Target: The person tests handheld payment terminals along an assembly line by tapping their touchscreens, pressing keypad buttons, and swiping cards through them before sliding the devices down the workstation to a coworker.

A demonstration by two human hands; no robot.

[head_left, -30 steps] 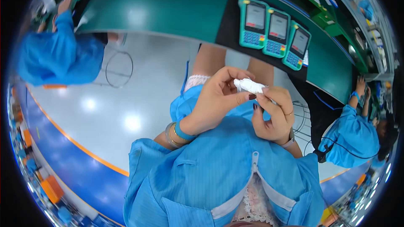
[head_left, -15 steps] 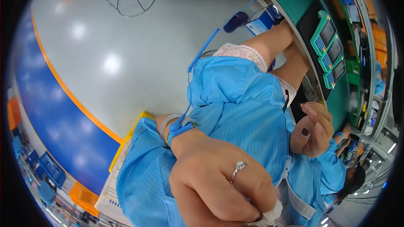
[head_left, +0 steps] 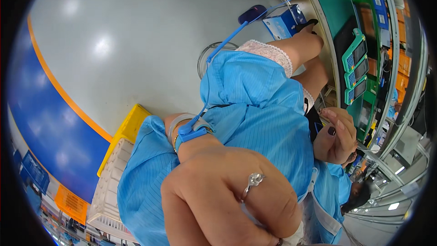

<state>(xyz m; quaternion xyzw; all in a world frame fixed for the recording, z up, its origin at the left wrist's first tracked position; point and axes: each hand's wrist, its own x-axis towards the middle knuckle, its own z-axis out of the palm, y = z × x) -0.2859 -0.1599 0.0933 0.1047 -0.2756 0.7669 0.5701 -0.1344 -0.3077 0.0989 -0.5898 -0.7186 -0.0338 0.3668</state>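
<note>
My left hand (head_left: pixel 223 191) is large at the lower middle, close to the camera. Its fingers are curled in, and a ring with a clear stone sits on one of them. A crumpled white bit (head_left: pixel 297 235) shows at the fingertips; what it is, I cannot make out. Round that wrist is a blue wrist strap (head_left: pixel 195 135) with a coiled blue cord (head_left: pixel 227 41) running up toward the bench. My right hand (head_left: pixel 339 135) is raised in front of my blue coat (head_left: pixel 259 130), fingers loosely bent and apart, with nothing visible in it.
Several green handheld keypad terminals (head_left: pixel 356 66) lie on a black mat on the green bench (head_left: pixel 325 0) at right. A blue box (head_left: pixel 284 20) stands beneath. A white crate (head_left: pixel 114 177) and a yellow one (head_left: pixel 132 120) are at left. Another person (head_left: pixel 348 191) is at lower right.
The view has shifted, so the bench and crates appear in slightly different places. My left hand sits a little farther left and looks larger. My right hand keeps its bent pose.
</note>
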